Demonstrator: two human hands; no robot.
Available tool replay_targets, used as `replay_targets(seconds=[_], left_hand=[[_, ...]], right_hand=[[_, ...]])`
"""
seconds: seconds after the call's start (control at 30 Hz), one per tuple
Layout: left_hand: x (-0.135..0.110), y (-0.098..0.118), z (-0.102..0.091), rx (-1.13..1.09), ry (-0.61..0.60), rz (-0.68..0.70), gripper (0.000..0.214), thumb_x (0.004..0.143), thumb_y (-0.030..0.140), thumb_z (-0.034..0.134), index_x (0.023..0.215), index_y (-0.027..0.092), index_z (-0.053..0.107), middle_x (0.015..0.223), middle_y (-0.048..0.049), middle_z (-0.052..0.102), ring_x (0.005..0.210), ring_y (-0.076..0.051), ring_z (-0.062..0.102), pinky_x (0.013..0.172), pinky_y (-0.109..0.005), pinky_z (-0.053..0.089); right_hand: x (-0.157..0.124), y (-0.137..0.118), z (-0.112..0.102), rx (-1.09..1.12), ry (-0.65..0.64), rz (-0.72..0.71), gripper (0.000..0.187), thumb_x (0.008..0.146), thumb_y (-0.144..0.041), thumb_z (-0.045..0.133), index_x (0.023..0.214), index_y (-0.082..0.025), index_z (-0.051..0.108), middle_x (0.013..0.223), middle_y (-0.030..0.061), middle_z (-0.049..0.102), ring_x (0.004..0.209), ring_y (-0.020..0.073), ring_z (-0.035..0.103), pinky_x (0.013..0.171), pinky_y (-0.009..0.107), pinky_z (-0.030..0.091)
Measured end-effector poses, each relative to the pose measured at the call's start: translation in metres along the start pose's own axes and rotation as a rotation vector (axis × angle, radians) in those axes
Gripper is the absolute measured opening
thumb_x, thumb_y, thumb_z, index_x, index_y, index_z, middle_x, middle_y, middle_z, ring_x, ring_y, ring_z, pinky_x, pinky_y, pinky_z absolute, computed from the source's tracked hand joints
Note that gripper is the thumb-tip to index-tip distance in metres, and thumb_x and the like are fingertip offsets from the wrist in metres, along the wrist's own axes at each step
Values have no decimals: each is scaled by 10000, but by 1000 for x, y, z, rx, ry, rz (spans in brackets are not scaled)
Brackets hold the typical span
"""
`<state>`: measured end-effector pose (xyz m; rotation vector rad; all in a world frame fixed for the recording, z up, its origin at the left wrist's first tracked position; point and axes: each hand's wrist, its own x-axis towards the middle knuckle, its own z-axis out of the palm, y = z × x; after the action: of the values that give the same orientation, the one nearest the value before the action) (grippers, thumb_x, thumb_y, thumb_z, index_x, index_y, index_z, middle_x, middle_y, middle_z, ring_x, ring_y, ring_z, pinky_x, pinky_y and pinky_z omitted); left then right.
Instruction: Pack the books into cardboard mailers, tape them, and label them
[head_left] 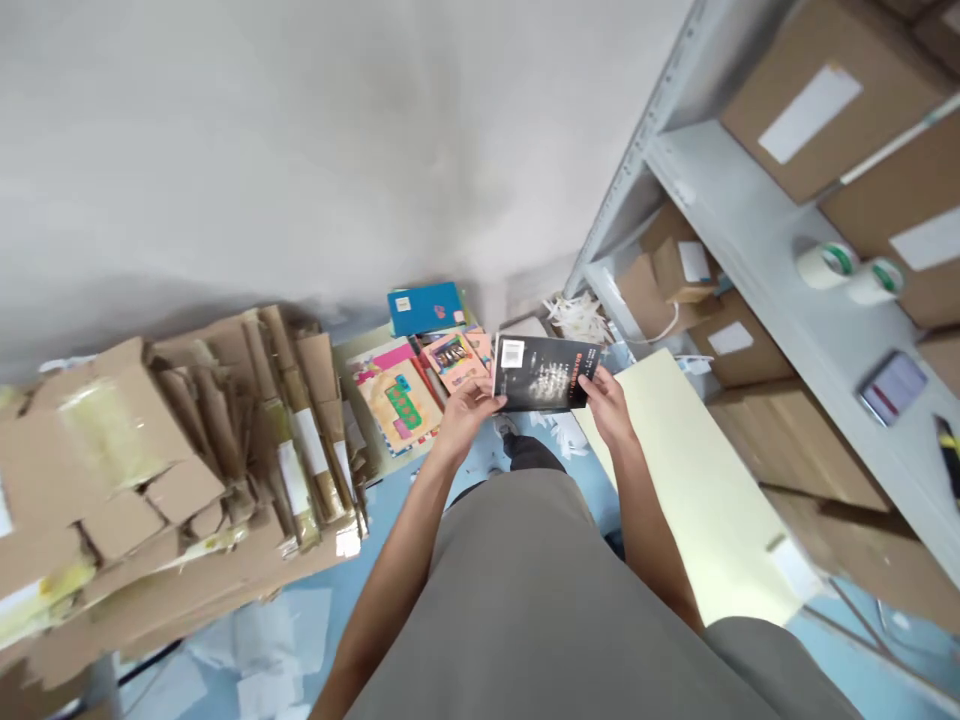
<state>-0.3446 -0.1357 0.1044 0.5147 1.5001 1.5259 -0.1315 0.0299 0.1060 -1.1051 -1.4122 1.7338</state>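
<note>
A dark book (536, 385) with a white barcode label and orange lettering is held out in front of me by both hands. At its left lower corner my left hand (466, 410) pinches the edge between thumb and fingers. My right hand (606, 402) grips the opposite short edge, thumb on the cover. Just beyond and left of the left hand are several books in a low pile: a blue book (426, 309), a pink book with a picture (453, 358), and a colourful book with green block shapes (401, 405).
Flattened cardboard boxes (172, 430) are stacked on the left. A grey metal shelf (780, 230) on the right holds cartons, tape rolls (826, 266) and a phone (892, 387). Below it stands a pale yellow board (690, 480). Paper scraps (577, 318) lie in the corner and on the blue floor (315, 620).
</note>
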Motion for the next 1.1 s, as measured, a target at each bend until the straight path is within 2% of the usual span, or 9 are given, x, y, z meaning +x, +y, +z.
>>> replay_targets(seconds=[0.13,0.33,0.47,0.57,0.67,0.77,0.87,0.97,1.1], left_hand=[[-41,-33,39,88,-283,-26,463,764,657,951,881,237,792,963,-61,780,961,-267,753,925,-443,643],[-106,-77,114,88,-217,150,430,861,641,914,912,216,870,948,-52,728,884,-197,702,767,-306,600],[-137,-80,146,247,-318,488,274,1056,470,767,1075,238,911,1019,-86,749,951,-208,757,866,-328,655],[-149,-76,162,347,-526,754,299,1144,302,610,1243,301,893,1111,-94,777,1143,-224,788,1050,-370,658],[-152,-69,179,428,-706,857,308,1138,254,613,1266,339,879,1159,-81,795,1279,-237,764,1167,-422,621],[-145,-60,203,429,-827,699,297,1029,458,818,1288,321,863,1408,-113,766,1488,-316,648,1314,-545,498],[-134,-53,235,263,-807,228,656,934,720,835,1405,266,801,1554,-158,711,1542,-360,603,1296,-549,503],[-124,-49,270,104,-794,-203,748,839,807,861,1240,176,848,1302,-176,834,1239,-336,786,1064,-450,648],[-116,-45,310,124,-769,-353,677,668,713,1008,1019,151,871,1026,-131,868,878,-258,805,783,-373,673]], right_hand=[[-74,10,-54,-49,166,-79,549,845,-686,865,1173,-260,756,1276,100,849,1250,330,775,1162,523,587],[-188,9,-99,-208,665,36,790,831,-854,805,1242,-180,783,1393,208,801,1291,384,760,1146,577,597],[-248,-14,-95,-6,682,121,758,940,-880,683,1188,-173,803,1216,197,852,1029,335,845,883,458,695],[-272,-28,-100,64,724,99,635,899,-829,776,920,-194,789,956,127,859,837,278,822,751,381,683],[-285,-31,-120,103,778,65,539,820,-733,881,825,-211,747,803,51,807,725,219,750,680,332,650],[-296,-29,-147,147,774,7,466,824,-659,884,925,-218,775,850,17,792,737,184,709,677,300,629],[-306,-26,-173,180,747,-54,418,874,-624,852,972,-223,783,909,17,785,776,176,692,689,281,611],[-310,-23,-201,185,700,-86,422,916,-641,821,943,-222,786,885,26,773,794,187,685,690,282,602],[-303,-18,-239,175,635,-93,483,933,-697,804,1036,-226,838,958,41,819,844,215,729,754,318,637]])
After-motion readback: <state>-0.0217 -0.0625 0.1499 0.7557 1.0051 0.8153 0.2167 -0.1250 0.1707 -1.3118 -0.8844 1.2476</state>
